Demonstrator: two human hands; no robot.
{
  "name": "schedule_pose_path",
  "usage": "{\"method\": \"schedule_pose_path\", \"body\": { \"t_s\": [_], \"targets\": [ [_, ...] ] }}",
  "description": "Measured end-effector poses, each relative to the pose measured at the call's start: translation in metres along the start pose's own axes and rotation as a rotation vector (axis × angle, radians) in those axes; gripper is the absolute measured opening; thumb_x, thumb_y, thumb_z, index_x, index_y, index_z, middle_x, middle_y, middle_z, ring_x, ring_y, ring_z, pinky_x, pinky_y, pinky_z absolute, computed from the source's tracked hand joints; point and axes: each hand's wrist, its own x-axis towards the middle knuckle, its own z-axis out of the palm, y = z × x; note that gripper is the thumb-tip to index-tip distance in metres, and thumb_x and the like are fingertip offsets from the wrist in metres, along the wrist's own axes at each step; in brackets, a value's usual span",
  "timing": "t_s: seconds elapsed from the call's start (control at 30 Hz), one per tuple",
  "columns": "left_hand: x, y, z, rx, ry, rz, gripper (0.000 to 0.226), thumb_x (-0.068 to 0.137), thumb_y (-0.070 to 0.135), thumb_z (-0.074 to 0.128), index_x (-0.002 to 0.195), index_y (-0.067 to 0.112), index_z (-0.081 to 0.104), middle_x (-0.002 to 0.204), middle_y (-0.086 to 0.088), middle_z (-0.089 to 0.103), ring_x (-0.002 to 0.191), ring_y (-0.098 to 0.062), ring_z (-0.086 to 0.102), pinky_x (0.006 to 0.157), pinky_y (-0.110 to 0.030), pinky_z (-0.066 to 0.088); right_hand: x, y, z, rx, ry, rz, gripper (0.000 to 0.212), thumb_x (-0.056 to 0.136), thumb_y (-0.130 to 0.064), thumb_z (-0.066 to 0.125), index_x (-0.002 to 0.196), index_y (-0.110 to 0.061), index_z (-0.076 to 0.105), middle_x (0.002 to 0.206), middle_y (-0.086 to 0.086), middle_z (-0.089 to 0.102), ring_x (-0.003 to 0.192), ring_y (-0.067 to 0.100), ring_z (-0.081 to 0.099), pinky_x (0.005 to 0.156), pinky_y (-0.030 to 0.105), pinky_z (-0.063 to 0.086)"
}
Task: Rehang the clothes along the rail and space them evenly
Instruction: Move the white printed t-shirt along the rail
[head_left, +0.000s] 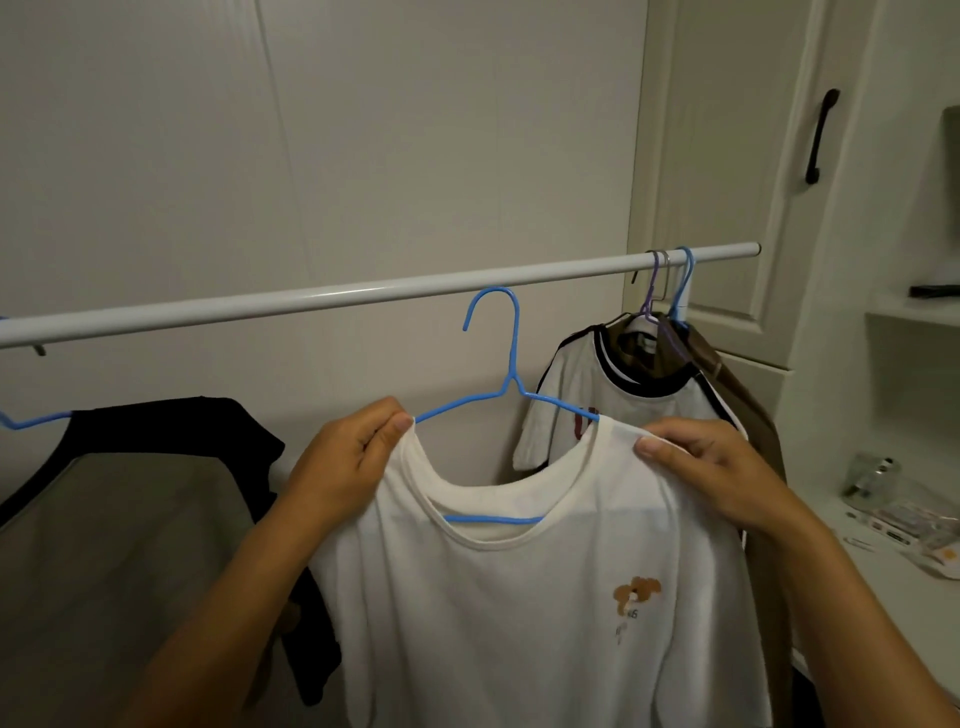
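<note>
White T-shirt (519, 623): its bottom goes off the lower edge.
Blue hanger (511, 364): both ends are hidden inside the shirt's shoulders.
Rail (363, 293): its left end runs off the side.
Second blue hanger (31, 420): only a small piece shows at the left edge.
Dark shirt (130, 493): cut off on the left and at the bottom.
Brown top (748, 405): mostly hidden behind the striped shirt (571, 395).
Print (636, 597): the letters under it are too small to read.
Small things (904, 519) on the worktop (826, 496): too blurry to tell.
</note>
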Motion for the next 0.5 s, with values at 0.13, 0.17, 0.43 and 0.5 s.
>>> {"method": "schedule_pose_path", "body": {
  "t_s": [0.13, 0.17, 0.43, 0.5],
  "targets": [
    [0.005, -0.001, -0.004, -0.04, 0.0, 0.02, 0.037, 0.101, 0.045, 0.043, 0.077, 0.018, 0.05, 0.07, -0.003, 0.048, 0.064, -0.018, 0.05, 0.064, -0.032, 0.043, 0.0, -0.002, -0.004, -0.036, -0.009, 0.014, 0.02, 0.095, -0.032, 0.058, 0.096, -0.027, 0.078, 0.089, -0.015, 0.076, 0.087, 0.005, 0.071, 0.075, 0.01, 0.049],
    [0.006, -0.001, -0.005, -0.044, -0.001, 0.019, 0.037, 0.101, 0.045, 0.043, 0.076, 0.018, 0.049, 0.07, -0.004, 0.048, 0.064, -0.018, 0.049, 0.063, -0.031, 0.042, -0.001, 0.0, -0.004, -0.032, 0.001, 0.024, 0.021, 0.095, -0.033, 0.058, 0.096, -0.029, 0.078, 0.09, -0.015, 0.076, 0.088, 0.006, 0.07, 0.076, 0.011, 0.05],
    [0.007, -0.002, -0.014, -0.079, 0.047, -0.022, 0.032, 0.099, 0.046, 0.043, 0.072, 0.029, 0.047, 0.069, 0.006, 0.05, 0.061, -0.002, 0.046, 0.059, -0.018, 0.037, -0.013, 0.025, -0.009, -0.022, 0.222, 0.087, 0.03, 0.102, -0.013, 0.057, 0.081, -0.019, 0.076, 0.079, -0.006, 0.072, 0.076, 0.007, 0.065, 0.071, 0.018, 0.05],
    [0.009, -0.002, -0.015, -0.099, 0.059, -0.034, 0.035, 0.098, 0.045, 0.043, 0.072, 0.023, 0.048, 0.069, 0.005, 0.05, 0.06, -0.001, 0.046, 0.059, -0.017, 0.037, -0.012, 0.028, -0.007, -0.04, 0.29, 0.077, 0.03, 0.103, -0.014, 0.055, 0.078, -0.008, 0.069, 0.075, 0.003, 0.064, 0.07, 0.017, 0.059, 0.069, 0.029, 0.047]
  ]
}}
